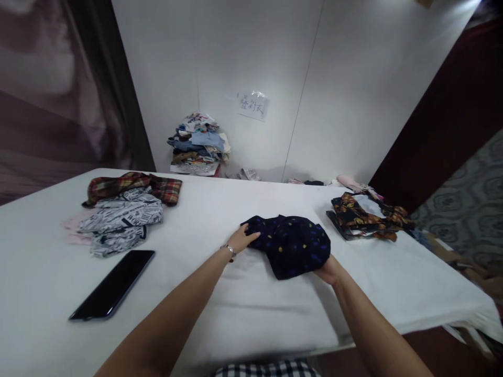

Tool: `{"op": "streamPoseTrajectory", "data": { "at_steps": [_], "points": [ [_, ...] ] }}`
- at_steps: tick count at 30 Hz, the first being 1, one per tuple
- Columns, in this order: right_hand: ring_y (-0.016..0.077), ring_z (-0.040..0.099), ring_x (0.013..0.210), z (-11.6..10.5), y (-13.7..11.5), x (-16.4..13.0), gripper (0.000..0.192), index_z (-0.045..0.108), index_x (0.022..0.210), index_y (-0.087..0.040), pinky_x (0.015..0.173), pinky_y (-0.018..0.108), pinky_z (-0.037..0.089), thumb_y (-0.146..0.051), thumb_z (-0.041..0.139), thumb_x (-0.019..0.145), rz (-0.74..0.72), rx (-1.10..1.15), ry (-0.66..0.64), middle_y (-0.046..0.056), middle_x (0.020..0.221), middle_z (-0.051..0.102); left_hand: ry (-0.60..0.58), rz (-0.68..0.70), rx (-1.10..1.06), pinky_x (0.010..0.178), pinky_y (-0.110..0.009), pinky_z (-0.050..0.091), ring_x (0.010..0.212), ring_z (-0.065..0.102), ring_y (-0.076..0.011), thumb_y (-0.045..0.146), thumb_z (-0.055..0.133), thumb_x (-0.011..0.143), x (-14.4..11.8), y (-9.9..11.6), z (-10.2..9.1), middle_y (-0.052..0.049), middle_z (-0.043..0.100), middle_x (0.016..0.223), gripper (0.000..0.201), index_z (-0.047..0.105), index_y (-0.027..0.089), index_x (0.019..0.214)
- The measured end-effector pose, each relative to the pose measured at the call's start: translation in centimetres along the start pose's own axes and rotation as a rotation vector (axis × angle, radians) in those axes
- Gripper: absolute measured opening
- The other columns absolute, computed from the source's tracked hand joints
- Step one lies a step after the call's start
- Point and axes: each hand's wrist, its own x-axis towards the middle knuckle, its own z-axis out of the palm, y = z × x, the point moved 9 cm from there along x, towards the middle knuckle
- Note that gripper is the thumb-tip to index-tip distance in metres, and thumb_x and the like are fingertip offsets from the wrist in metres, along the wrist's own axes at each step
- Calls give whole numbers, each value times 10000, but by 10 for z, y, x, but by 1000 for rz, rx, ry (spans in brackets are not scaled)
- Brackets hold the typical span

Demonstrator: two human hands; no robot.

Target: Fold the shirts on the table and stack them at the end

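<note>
A folded dark navy shirt (pixel 294 243) with small yellow and blue spots is between my hands, over the middle of the white table. My left hand (pixel 240 240) grips its left end, the thumb on top and the fingers partly behind the cloth. At the lower right edge, my right hand (pixel 327 269) holds the shirt from beneath, with most of its fingers hidden under the fabric. The right side of the bundle appears lifted off the tabletop (pixel 220 204).
A phone or tablet (pixel 113 285) lies at the left, below a red plaid shirt (pixel 118 186) and a black-and-white printed shirt (pixel 123 214). Folded clothes (pixel 356 217) are stacked at the right. A taller clothes pile (pixel 200 144) stands behind the table by the wall.
</note>
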Motion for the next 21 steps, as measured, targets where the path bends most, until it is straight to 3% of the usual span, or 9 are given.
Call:
{"op": "streamPoseTrajectory", "data": {
  "at_steps": [3, 6, 8, 11, 14, 17, 19, 21],
  "points": [
    [218, 659, 868, -41, 17, -20, 235, 707, 885, -229, 813, 387, 533, -381, 704, 707, 76, 0, 149, 30, 934, 737, 0, -25, 99, 845, -339, 499, 1043, 632, -266, 522, 612, 745, 9, -3, 0, -126, 642, 1207, 618, 529, 180, 1253],
    [181, 658, 726, -75, 33, -44, 67, 693, 773, -219, 756, 345, 551, -227, 643, 730, 128, 168, 282, 12, 780, 732, 35, -11, 189, 843, -333, 486, 1038, 624, -261, 536, 580, 758, 15, 5, -4, -109, 645, 1183, 551, 564, 196, 1192],
    [175, 644, 654, -78, 36, -55, 72, 662, 683, -216, 751, 354, 556, -193, 616, 733, 104, 311, 251, 6, 665, 702, 78, 1, 247, 923, -345, 448, 1189, 535, -284, 542, 550, 775, 20, 14, -9, -138, 555, 1319, 599, 518, 178, 1249],
    [195, 662, 720, -67, 34, -65, 144, 684, 842, -225, 743, 380, 557, -345, 617, 799, 67, 378, 189, 20, 791, 725, 65, 12, 310, 960, -353, 430, 1289, 443, -297, 542, 561, 763, 26, 23, -5, -148, 477, 1407, 642, 489, 177, 1286],
    [206, 674, 838, -60, 38, -68, 344, 654, 1057, -239, 685, 327, 552, -451, 665, 786, 105, 191, 241, 38, 1019, 722, -17, 3, 352, 840, -337, 496, 1124, 585, -276, 503, 596, 742, 25, 26, 8, -122, 611, 1265, 562, 555, 208, 1218],
    [217, 679, 802, -65, 39, -65, 381, 655, 1031, -220, 587, 283, 529, -436, 733, 726, 87, -3, 339, 46, 971, 733, -57, -22, 401, 684, -332, 520, 880, 670, -254, 434, 596, 747, 17, 27, 14, -122, 687, 1114, 464, 611, 206, 1150],
    [244, 682, 825, -72, 36, -63, 382, 666, 1000, -222, 569, 296, 531, -440, 745, 697, 29, -49, 383, 49, 965, 735, -52, -29, 436, 605, -328, 508, 749, 673, -234, 391, 570, 767, 9, 29, 10, -116, 706, 1047, 399, 634, 212, 1117],
    [270, 678, 887, -79, 29, -62, 389, 677, 997, -232, 613, 326, 550, -453, 741, 683, -41, -71, 407, 48, 997, 730, -28, -1, 474, 621, -322, 498, 759, 668, -228, 352, 553, 780, 2, 36, -3, -100, 713, 1014, 325, 661, 224, 1059]
  ]
}}
